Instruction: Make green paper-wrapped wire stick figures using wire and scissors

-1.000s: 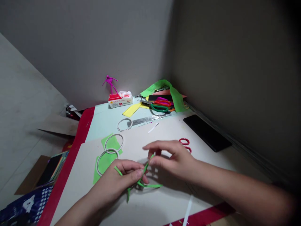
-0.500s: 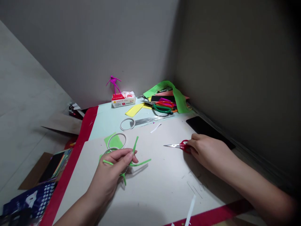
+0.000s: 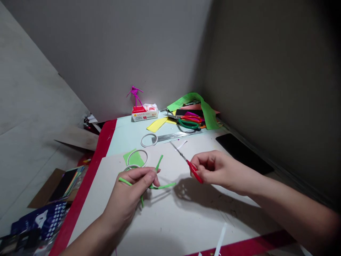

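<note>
My left hand [image 3: 137,185] is closed in a pinch on a green wire figure [image 3: 166,186], whose thin paper-wrapped limbs stick out between and past the fingers. Its middle is hidden by my hand. On the right, my right hand [image 3: 210,165] grips a small pair of scissors [image 3: 194,170] by the red handles. They are lifted off the table, blades together and pointing up and to the left. Close behind my left hand lie a green paper square [image 3: 135,158] and white tape rings [image 3: 146,156].
At the back stand a small box [image 3: 145,113] with a magenta wire figure [image 3: 135,93] on top, larger scissors [image 3: 189,123], a green crepe strip [image 3: 209,113] and yellow paper [image 3: 157,125]. Thin wires [image 3: 176,136] lie before them. A black phone-like slab [image 3: 243,153] is at right.
My right hand has raised the red scissors from the table and turned them blade-up, moving left towards my left hand. The left hand keeps the green figure. The view has shifted slightly.
</note>
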Action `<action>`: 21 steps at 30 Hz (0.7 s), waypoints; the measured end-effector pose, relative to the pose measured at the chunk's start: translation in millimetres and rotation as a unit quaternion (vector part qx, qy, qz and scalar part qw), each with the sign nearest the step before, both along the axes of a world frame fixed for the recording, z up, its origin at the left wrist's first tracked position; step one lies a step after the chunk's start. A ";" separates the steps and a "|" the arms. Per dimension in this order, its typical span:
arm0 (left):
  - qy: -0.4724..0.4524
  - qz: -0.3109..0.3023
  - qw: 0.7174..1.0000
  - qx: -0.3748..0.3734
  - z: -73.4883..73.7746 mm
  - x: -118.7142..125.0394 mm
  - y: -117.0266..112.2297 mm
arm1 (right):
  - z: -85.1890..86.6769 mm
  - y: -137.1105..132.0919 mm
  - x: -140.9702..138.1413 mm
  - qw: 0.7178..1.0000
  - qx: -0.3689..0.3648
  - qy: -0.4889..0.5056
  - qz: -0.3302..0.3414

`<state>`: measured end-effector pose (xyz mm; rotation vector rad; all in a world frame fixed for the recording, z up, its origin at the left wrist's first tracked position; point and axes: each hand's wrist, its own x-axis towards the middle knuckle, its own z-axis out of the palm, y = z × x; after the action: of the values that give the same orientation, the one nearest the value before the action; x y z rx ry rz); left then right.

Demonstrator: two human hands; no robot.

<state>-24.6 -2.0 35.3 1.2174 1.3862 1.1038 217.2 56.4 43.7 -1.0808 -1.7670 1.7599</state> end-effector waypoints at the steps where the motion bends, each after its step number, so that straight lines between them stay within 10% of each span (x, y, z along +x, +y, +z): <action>1: 0.004 0.004 1.000 0.000 0.7 -0.2 0.4 | 0.5 0.2 -6.2 0.999 -0.020 0.023 0.010; 21: -0.073 -0.010 0.991 -0.107 -9.8 2.6 12.8 | -15.5 -0.3 -10.7 0.984 -0.003 -0.082 0.160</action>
<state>-22.0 10.8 25.5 0.9740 1.3401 0.9821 206.5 56.0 28.2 -1.0135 -2.1374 1.9039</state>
